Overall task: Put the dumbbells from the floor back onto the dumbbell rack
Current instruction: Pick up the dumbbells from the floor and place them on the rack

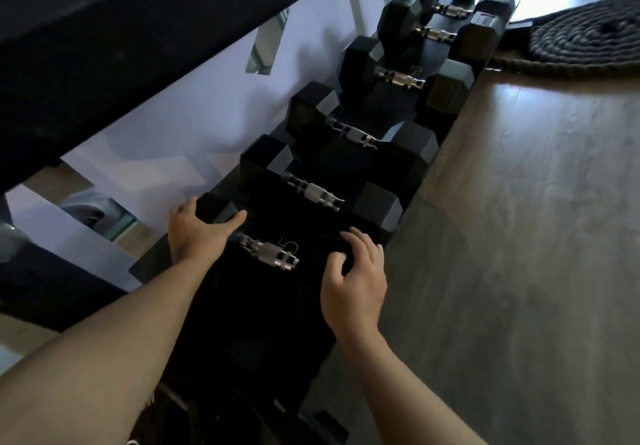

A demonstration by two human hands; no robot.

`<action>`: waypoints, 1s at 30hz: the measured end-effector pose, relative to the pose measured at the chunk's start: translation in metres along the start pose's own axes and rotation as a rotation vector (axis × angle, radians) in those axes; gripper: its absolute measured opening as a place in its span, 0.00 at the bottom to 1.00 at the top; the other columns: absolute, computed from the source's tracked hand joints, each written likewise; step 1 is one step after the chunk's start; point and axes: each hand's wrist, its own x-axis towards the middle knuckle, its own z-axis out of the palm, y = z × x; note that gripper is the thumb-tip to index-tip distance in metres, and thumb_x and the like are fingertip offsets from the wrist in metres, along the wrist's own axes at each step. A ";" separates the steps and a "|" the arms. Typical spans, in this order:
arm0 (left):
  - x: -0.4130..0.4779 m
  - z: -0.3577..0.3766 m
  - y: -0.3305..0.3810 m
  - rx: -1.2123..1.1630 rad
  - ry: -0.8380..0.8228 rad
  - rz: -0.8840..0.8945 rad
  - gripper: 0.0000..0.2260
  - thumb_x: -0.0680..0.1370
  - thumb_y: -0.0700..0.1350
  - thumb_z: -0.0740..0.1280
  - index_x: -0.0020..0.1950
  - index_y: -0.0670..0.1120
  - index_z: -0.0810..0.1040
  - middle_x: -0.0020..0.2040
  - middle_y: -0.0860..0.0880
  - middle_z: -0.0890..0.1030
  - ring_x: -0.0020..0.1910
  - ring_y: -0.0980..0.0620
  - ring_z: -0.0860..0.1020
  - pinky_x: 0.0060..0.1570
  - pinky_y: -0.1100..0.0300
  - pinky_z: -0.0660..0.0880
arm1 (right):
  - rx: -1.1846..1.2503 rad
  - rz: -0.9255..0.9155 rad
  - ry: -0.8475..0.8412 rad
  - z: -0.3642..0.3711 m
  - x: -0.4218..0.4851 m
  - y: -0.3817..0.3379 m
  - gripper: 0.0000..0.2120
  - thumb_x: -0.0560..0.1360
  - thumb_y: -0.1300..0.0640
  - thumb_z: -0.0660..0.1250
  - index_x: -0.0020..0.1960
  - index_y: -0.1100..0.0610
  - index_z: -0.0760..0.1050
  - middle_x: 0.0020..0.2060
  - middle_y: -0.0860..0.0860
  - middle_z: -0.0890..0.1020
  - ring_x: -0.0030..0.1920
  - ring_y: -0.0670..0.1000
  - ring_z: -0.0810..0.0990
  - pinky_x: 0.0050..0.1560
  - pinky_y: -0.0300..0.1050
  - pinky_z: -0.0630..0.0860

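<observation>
While our left hand (197,233) and right hand (353,282) grip the ends of the dumbbell (270,252), it sits on the rack (152,266). Five other dumbbells (313,192) sit beyond our hands. We see none on the floor (519,237) to the right, so we think we are almost done.

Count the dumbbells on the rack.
6, in one row on the rack: nearest dumbbell gripped by left hand and right hand, then second, third, fourth, fifth, sixth receding toward the coiled rope. Dark areas below may hide more.

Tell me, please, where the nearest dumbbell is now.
The nearest dumbbell lies lower centre in the head view, at the rack's near end, between left hand and right hand.
</observation>
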 end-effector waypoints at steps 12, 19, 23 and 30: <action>0.011 0.013 -0.015 -0.016 0.071 0.069 0.32 0.62 0.59 0.80 0.60 0.45 0.78 0.57 0.48 0.71 0.54 0.49 0.74 0.53 0.59 0.70 | 0.070 -0.352 -0.176 -0.016 0.039 0.019 0.20 0.72 0.48 0.59 0.55 0.54 0.84 0.51 0.39 0.83 0.57 0.37 0.80 0.58 0.29 0.72; 0.025 -0.004 -0.019 0.027 0.016 0.147 0.38 0.62 0.57 0.82 0.67 0.45 0.76 0.62 0.46 0.71 0.60 0.48 0.74 0.55 0.63 0.68 | 0.051 -0.354 -0.071 0.024 0.003 0.038 0.17 0.74 0.51 0.61 0.55 0.54 0.84 0.51 0.42 0.84 0.56 0.40 0.81 0.59 0.39 0.76; 0.026 -0.003 -0.026 0.074 0.002 0.162 0.38 0.63 0.59 0.80 0.69 0.49 0.73 0.64 0.46 0.71 0.64 0.46 0.71 0.57 0.57 0.69 | -0.062 -0.322 -0.135 0.027 0.003 0.038 0.18 0.74 0.47 0.59 0.57 0.49 0.83 0.54 0.39 0.83 0.58 0.31 0.75 0.61 0.28 0.68; 0.026 -0.008 -0.022 0.147 -0.074 0.082 0.46 0.64 0.63 0.78 0.76 0.48 0.64 0.70 0.43 0.67 0.69 0.43 0.67 0.64 0.49 0.70 | -0.339 -0.093 -0.413 0.022 0.021 0.013 0.19 0.75 0.37 0.65 0.60 0.46 0.79 0.41 0.42 0.82 0.36 0.39 0.79 0.46 0.41 0.78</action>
